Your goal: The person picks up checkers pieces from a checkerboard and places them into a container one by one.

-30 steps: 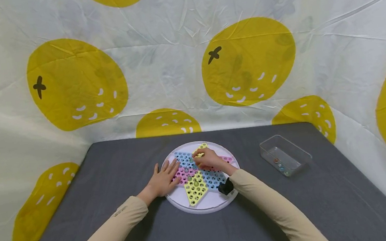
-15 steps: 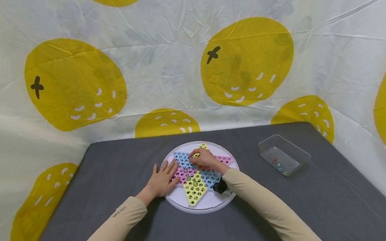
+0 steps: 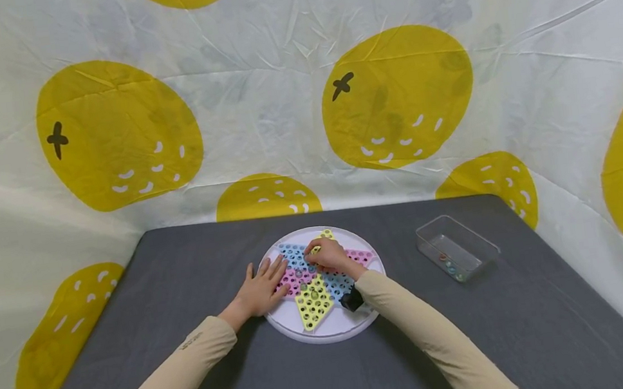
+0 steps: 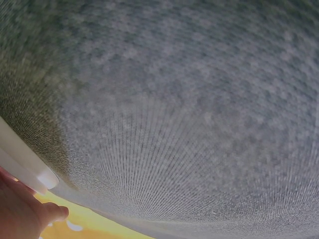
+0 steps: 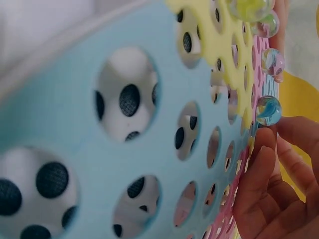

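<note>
A round white Chinese checkers board (image 3: pixel 346 325) lies on the table, its star of blue, pink and yellow pieces full of holes. My left hand (image 3: pixel 256 291) rests on its left edge with the fingers spread; in the left wrist view only part of that hand (image 4: pixel 25 211) shows beside the white rim. Over the star's far middle, my right hand (image 3: pixel 329 256) has curled fingers. The right wrist view shows thumb and fingertips at a clear blue marble (image 5: pixel 269 110), pinching it low by the board. Several other marbles, among them a pinkish one (image 5: pixel 273 61), sit in a row beside it.
A clear plastic box (image 3: pixel 472 249) with several marbles (image 3: pixel 452 267) in its near left part stands to the right of the board. Dark grey cloth (image 3: pixel 201 247) covers the table. A white curtain with yellow fruit prints (image 3: pixel 399 96) hangs behind.
My right hand has moved slightly left over the board from a second ago, then stays nearly still over the last half second. My left hand keeps its place on the board.
</note>
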Demonstrator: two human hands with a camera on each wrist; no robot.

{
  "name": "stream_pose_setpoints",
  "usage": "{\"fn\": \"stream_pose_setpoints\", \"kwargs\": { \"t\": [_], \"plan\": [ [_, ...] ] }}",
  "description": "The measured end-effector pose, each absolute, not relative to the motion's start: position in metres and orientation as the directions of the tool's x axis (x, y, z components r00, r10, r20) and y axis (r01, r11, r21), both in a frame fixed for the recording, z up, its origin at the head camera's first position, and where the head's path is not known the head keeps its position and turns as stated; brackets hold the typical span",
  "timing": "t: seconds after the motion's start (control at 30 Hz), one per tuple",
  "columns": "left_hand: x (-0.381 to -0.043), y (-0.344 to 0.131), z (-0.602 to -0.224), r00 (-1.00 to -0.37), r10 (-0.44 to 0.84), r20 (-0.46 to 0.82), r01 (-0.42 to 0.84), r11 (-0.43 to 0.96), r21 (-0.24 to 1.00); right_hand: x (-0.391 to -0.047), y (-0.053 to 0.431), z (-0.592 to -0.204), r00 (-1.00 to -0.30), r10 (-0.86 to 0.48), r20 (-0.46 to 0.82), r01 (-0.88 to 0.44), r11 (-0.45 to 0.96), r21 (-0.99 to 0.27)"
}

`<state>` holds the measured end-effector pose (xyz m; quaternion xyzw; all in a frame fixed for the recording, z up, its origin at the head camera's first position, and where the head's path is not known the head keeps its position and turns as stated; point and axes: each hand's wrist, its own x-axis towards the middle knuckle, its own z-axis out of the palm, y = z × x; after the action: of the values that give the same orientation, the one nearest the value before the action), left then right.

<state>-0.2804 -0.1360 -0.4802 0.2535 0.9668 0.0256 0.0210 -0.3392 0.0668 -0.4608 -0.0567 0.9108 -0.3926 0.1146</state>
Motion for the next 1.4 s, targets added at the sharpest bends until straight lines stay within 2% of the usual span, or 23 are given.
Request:
{"fn": "stream_pose_setpoints", "kwargs": {
  "t": [0.5,0.77,1.03,1.4],
  "plan": [
    [-0.280,-0.138,-0.480,-0.865,0.502,-0.006,0.500,0.862,0.080,-0.326,0.073,-0.451,-0.953,-0.246,-0.175,0.024,0.515,-0.857],
    [-0.279,-0.141,-0.480,-0.844,0.535,0.037,0.534,0.830,0.162,-0.329,0.075,-0.453,-0.953,-0.241,-0.185,0.040,0.503,-0.863],
    [-0.283,-0.137,-0.478,-0.867,0.497,-0.043,0.493,0.867,0.070,-0.325,0.076,-0.448,-0.956,-0.225,-0.191,0.052,0.510,-0.858],
    [-0.282,-0.137,-0.478,-0.864,0.503,-0.034,0.500,0.864,0.067,-0.318,0.081,-0.442,-0.954,-0.238,-0.183,0.047,0.483,-0.874]
  ]
}}
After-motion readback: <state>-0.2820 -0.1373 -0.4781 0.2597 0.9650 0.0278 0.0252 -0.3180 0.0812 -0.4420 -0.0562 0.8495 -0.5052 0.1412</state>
